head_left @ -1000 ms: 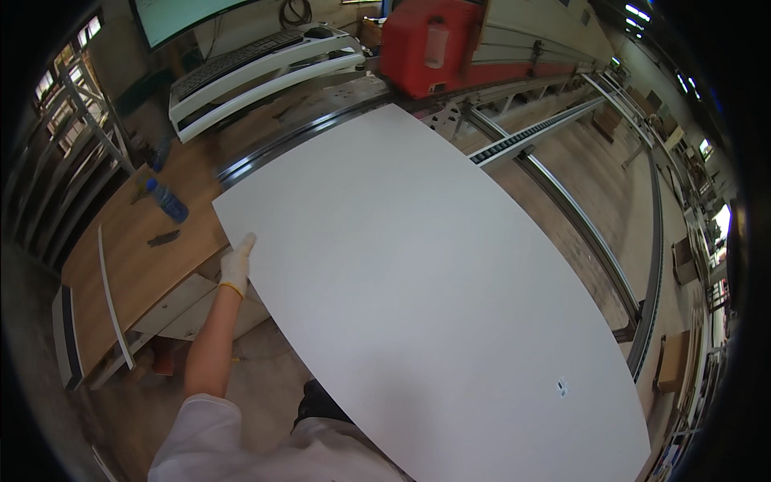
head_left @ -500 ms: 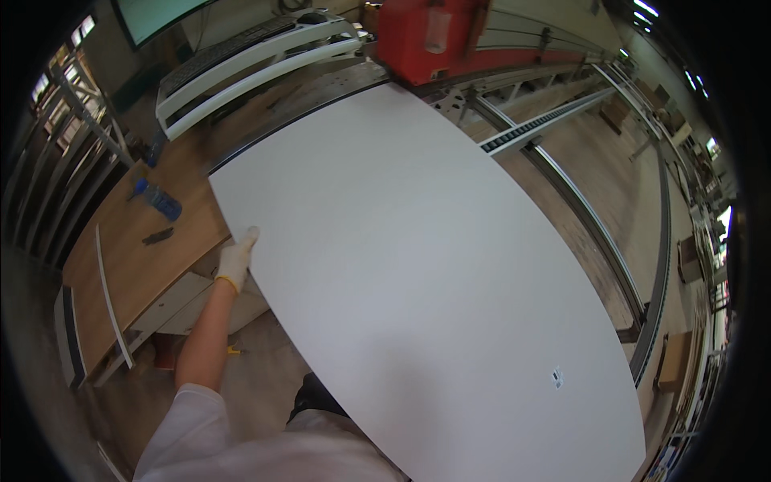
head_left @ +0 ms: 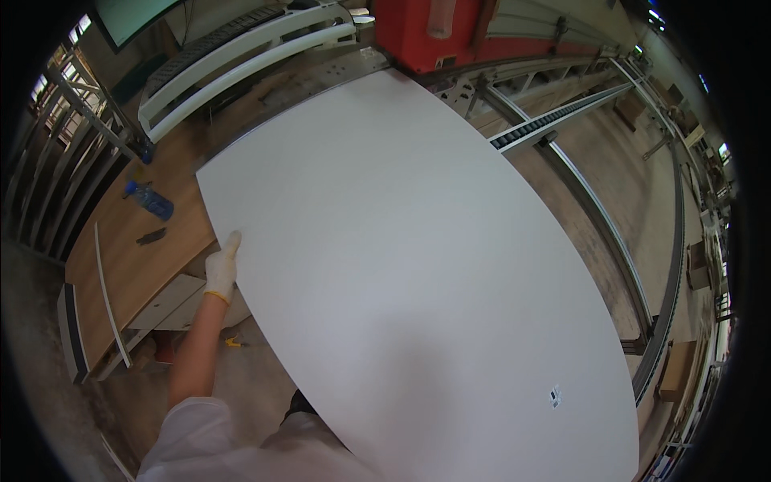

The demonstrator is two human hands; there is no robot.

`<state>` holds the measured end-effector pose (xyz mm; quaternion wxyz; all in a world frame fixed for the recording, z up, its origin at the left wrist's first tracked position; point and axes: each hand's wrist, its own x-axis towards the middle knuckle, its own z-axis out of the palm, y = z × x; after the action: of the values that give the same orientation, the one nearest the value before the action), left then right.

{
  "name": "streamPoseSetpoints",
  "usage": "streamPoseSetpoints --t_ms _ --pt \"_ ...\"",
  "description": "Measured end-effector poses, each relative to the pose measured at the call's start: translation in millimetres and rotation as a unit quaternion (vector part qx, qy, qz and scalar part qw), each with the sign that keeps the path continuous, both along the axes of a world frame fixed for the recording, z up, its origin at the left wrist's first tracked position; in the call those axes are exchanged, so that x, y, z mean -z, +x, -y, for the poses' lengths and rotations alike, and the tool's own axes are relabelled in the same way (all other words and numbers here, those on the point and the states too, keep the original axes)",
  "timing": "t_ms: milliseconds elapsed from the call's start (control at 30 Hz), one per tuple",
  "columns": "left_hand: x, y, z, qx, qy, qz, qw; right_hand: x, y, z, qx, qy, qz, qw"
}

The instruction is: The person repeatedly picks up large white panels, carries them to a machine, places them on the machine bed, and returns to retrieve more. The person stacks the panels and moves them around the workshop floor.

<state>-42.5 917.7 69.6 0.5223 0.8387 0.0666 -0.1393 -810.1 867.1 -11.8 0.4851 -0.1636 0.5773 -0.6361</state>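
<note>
A large white panel (head_left: 385,233) stretches from the far machine edge down to my body and fills the middle of the view. My left hand (head_left: 221,267), in a white glove with a yellow cuff, is closed on the panel's left edge, its thumb on the top face and the fingers hidden beneath. Toward the panel's near right lies a small printed label (head_left: 555,396). My right hand is out of view.
At left, a wood-coloured tabletop (head_left: 120,273) carries a blue-capped bottle (head_left: 151,201), a small dark tool (head_left: 151,236) and a thin white strip (head_left: 109,297). A red machine housing (head_left: 414,36) stands beyond the panel; metal rails (head_left: 594,201) run along the right.
The panel's far left corner and my left hand have shifted slightly left. My left hand keeps its grip on the edge.
</note>
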Motion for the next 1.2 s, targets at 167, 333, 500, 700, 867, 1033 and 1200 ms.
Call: streamPoseSetpoints --t_ms 167,333,500,700,867,1033,1200 --pt "-4 -6 0 -0.04 -0.097 0.011 0.994 80 -116 -89 -0.093 -0.048 0.041 0.994" --pt "-8 -7 14 -0.026 -0.046 -0.011 0.999 131 -249 -201 -0.261 -0.1 0.106 0.954" --pt "-5 -6 33 -0.019 -0.091 0.013 0.996 137 -231 -152 -0.216 -0.097 0.095 0.967" --pt "3 -1 62 -0.025 -0.058 0.011 0.998 69 -64 43 -0.026 -0.023 0.015 0.999" --pt "12 0 110 -0.018 -0.133 0.053 0.99 -2 19 137 0.033 0.004 -0.021 0.999" --pt "19 13 166 0.027 -0.028 0.025 0.999 -30 42 191 0.067 0.015 -0.046 0.997" --pt "25 18 229 0.042 0.012 0.07 0.997 -48 45 234 0.093 0.035 -0.076 0.992"
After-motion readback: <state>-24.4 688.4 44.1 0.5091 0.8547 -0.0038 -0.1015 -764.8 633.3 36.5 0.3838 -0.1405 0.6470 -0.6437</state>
